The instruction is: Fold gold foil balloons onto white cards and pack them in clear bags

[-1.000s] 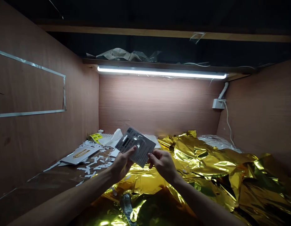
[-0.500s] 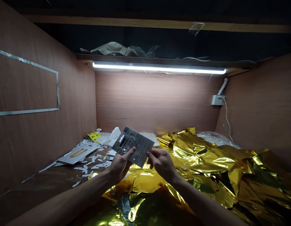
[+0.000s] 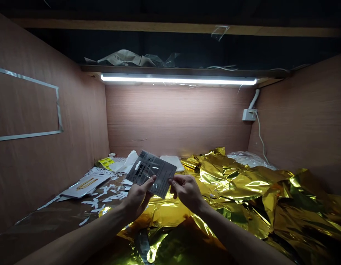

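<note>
A flat grey printed packet [image 3: 152, 172] with a hang hole and a clear plastic sleeve is held tilted between my hands. My left hand [image 3: 139, 197] grips its lower left edge, thumb on top and the other fingers mostly hidden underneath. At its right edge, my right hand [image 3: 186, 189] pinches the plastic between thumb and curled fingers. Below and to the right of both hands spreads a heap of shiny gold foil pieces [image 3: 234, 180], crumpled and flat, some with rounded edges and tabs like uninflated foil balloons.
Cards showing a gold U [image 3: 89, 183] lie at the left, near scattered white paper strips [image 3: 104, 195] and a yellow label sheet [image 3: 105, 162]. Clear plastic [image 3: 249, 160] lies at the back right. Wooden walls enclose three sides; a lit tube [image 3: 178, 79] hangs under the shelf.
The whole view has shifted slightly, with the scene sliding left. Both hands keep their hold on the packet, which stays at nearly the same tilt.
</note>
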Motion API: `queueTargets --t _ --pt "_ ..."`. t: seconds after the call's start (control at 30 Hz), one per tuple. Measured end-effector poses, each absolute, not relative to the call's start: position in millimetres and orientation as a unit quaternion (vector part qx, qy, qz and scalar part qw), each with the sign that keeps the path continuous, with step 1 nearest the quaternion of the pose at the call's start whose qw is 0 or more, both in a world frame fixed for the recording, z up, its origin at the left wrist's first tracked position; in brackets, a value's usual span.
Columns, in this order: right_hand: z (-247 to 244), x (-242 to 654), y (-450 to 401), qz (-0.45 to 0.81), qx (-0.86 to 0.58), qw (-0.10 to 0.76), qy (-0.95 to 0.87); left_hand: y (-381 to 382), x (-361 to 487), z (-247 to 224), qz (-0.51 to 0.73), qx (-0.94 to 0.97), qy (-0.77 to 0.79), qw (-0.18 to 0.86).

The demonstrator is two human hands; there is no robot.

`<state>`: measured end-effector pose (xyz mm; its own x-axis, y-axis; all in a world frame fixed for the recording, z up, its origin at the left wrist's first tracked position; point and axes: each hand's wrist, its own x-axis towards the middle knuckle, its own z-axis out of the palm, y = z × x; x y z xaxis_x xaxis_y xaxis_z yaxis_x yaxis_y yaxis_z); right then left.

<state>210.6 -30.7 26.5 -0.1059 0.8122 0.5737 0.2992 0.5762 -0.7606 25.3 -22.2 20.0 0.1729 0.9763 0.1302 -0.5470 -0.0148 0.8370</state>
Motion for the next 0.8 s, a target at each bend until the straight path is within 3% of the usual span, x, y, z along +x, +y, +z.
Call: queueTargets --t 0.27,0.5,0.8 --pt "26 236 -16 0.256 -0.402 0.531 -0.7 9 -19 51 0.68 0.379 0.246 0.578" --pt "21 236 -12 0.259 -0.409 0.512 -0.71 27 -45 49 0.561 0.51 0.335 0.559" --pt "17 238 -10 0.266 -0.407 0.504 -0.714 31 -51 45 0.541 0.501 0.365 0.568"
